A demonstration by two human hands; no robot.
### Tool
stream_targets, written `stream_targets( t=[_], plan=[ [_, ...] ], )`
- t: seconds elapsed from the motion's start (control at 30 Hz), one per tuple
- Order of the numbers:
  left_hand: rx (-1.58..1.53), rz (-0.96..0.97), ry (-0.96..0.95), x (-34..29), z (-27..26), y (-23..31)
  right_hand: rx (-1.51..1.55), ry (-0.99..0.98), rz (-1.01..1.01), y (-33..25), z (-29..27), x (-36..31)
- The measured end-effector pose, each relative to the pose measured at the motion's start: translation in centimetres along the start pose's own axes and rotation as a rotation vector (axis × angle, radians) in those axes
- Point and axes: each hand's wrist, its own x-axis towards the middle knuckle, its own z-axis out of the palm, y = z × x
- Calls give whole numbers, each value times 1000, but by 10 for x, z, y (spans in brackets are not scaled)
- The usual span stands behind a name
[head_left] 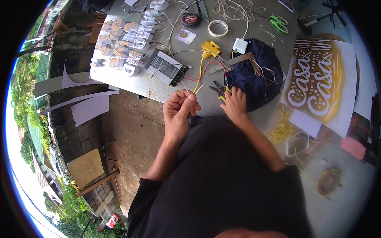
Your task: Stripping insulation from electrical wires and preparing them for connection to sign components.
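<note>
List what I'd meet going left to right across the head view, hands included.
White letter cutouts → left hand → pliers → right hand → green-handled scissors → yellow-brown and white lettered sheet.
</note>
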Motion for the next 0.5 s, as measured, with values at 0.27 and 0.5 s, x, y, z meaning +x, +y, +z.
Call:
stream_targets(
  t=[0.27,0.5],
  plan=[
    [1,26,-108,24,-29,19,-60,-25,31,-17,-27,-4],
    [-94,-6,-219,46,-59,33,642,-64,220,-26,-83,-8]
  ],
)
